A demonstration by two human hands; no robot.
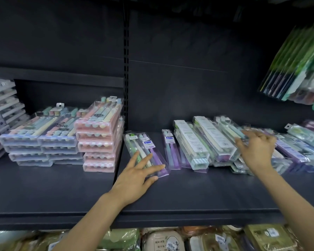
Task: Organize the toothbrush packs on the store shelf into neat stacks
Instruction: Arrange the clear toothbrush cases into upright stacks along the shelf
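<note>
1. The landmark is the shelf upright point(125, 69), the slotted black post at the back.
2. Left of the upright stand tidy stacks of pink and blue packs point(98, 134); I think they need no work.
3. Just right of the upright, the left hand point(134, 178) lies with straight, spread fingers on a flat clear pack point(143, 149). It presses and grips nothing.
4. Further right lies one single pack point(170, 151), then the loose pile of toothbrush packs point(207, 142), leaning and overlapping.
5. Far right of the upright, the right hand point(256, 147) is over this pile; it is blurred, so I cannot tell its grip.
6. Advice: hold the flat pack steady as base, take one pack at a time and align edges.
</note>
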